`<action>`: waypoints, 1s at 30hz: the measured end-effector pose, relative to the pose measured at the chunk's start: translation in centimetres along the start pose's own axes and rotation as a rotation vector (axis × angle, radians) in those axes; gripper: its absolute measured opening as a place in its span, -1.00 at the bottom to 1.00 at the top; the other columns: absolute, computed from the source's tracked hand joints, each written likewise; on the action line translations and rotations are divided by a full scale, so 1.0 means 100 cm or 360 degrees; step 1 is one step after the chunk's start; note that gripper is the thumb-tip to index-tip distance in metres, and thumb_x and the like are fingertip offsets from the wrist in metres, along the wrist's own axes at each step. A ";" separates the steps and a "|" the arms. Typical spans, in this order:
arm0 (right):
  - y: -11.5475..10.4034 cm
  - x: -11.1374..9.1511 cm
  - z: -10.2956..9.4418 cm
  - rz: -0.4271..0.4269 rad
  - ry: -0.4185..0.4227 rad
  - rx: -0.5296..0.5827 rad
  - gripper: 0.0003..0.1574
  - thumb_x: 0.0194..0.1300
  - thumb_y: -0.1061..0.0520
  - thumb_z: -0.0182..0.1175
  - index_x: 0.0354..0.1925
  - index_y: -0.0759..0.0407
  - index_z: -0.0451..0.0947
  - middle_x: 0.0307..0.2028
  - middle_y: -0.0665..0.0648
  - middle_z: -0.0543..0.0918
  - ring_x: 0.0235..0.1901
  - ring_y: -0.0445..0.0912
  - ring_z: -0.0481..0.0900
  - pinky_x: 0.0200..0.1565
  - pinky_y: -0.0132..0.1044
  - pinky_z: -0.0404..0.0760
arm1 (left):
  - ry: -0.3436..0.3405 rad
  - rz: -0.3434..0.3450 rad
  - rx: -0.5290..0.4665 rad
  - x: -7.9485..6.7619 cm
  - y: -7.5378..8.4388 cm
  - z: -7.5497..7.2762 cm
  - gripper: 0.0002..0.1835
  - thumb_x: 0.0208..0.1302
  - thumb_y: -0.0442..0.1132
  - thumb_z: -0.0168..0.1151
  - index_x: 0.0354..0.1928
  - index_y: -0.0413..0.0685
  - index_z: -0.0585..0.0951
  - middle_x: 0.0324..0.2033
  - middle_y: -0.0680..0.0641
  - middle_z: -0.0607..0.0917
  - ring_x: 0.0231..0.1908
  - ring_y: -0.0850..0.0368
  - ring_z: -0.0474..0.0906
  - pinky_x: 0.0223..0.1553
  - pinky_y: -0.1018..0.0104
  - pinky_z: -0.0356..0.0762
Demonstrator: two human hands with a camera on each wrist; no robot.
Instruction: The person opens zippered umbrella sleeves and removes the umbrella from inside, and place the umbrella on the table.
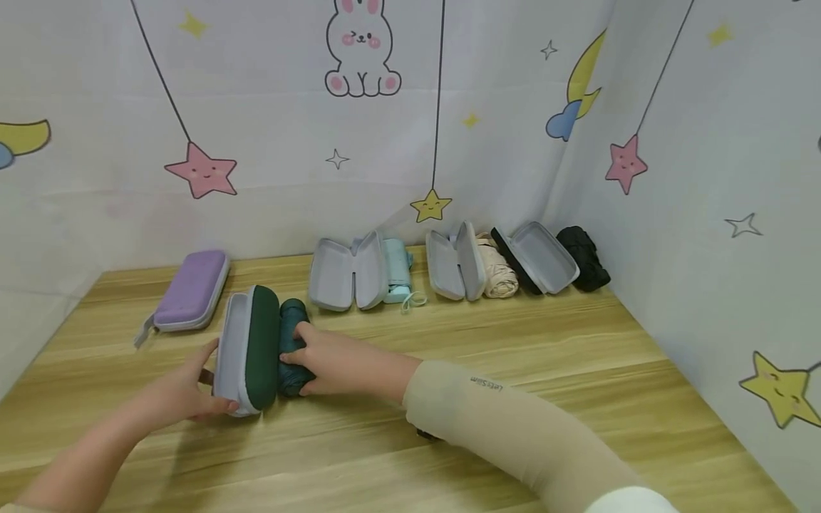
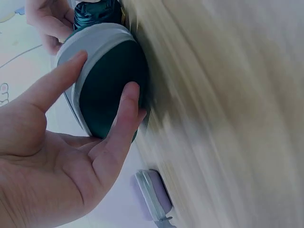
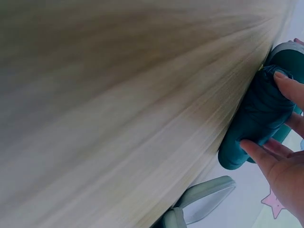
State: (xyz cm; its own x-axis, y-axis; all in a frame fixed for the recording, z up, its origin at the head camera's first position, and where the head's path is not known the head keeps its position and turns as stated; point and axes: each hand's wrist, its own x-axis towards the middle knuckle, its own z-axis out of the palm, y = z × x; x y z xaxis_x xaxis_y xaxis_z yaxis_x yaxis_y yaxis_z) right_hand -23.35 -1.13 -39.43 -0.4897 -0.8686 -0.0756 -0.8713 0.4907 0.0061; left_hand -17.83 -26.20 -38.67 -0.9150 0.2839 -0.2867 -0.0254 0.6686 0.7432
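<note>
A dark green zip case [image 1: 261,349] with a grey inside stands partly opened at the left of the table. My left hand [image 1: 176,392] holds it from the left, thumb near the bottom edge; in the left wrist view the fingers [image 2: 127,102] curve around its green end. Right beside the case lies a rolled dark teal folding umbrella [image 1: 293,313]. From the right, my right hand [image 1: 330,360] grips it, fingers spread along its length. In the right wrist view the umbrella [image 3: 256,116] lies against the case, fingertips pressing into its fabric.
A closed purple case [image 1: 192,288] lies behind my left hand. Along the back wall are opened grey-lined cases [image 1: 331,274], a light teal umbrella [image 1: 398,267], a beige one [image 1: 498,274] and a black one [image 1: 584,256]. A patterned curtain [image 1: 276,142] borders the table.
</note>
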 end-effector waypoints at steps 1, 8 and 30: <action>-0.001 0.003 0.000 0.0010 0.0003 -0.0023 -0.20 0.28 -0.22 0.25 0.39 -0.01 0.34 0.16 0.14 0.33 -0.15 -0.22 0.43 -0.04 -0.47 0.42 | -0.0008 -0.0019 -0.0039 0.002 0.000 -0.003 0.21 0.12 -0.36 0.43 0.38 -0.53 -0.40 -0.07 -0.65 0.39 -0.25 -0.11 0.60 -0.35 0.09 0.64; -0.002 0.026 -0.001 0.0173 -0.0001 -0.0229 -0.21 0.28 -0.29 0.22 0.39 -0.12 0.34 0.18 0.04 0.43 -0.05 -0.18 0.51 -0.04 -0.38 0.51 | 0.0017 -0.0046 -0.0069 0.015 -0.002 -0.018 0.15 0.18 -0.42 0.36 0.40 -0.49 -0.40 0.01 -0.77 0.27 -0.33 -0.09 0.65 -0.31 0.06 0.65; 0.016 0.070 0.000 0.0402 0.0105 -0.0592 -0.28 0.32 -0.34 0.13 0.35 -0.17 0.39 0.18 -0.03 0.51 0.20 -0.09 0.27 0.23 -0.19 0.19 | 0.0427 -0.0102 0.0491 0.065 0.016 -0.036 -0.18 0.28 -0.36 0.16 0.36 -0.64 -0.08 -0.22 -0.49 0.60 -0.49 0.00 0.67 -0.37 0.08 0.58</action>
State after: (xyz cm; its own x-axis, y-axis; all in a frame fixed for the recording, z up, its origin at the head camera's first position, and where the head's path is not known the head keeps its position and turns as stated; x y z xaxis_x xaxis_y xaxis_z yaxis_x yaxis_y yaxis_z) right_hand -28.20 -6.45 -39.99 -0.6788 -0.7333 0.0378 -0.6705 0.6400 0.3752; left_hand -25.31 -25.75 -37.17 -0.9890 0.0730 -0.1285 -0.0012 0.8655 0.5010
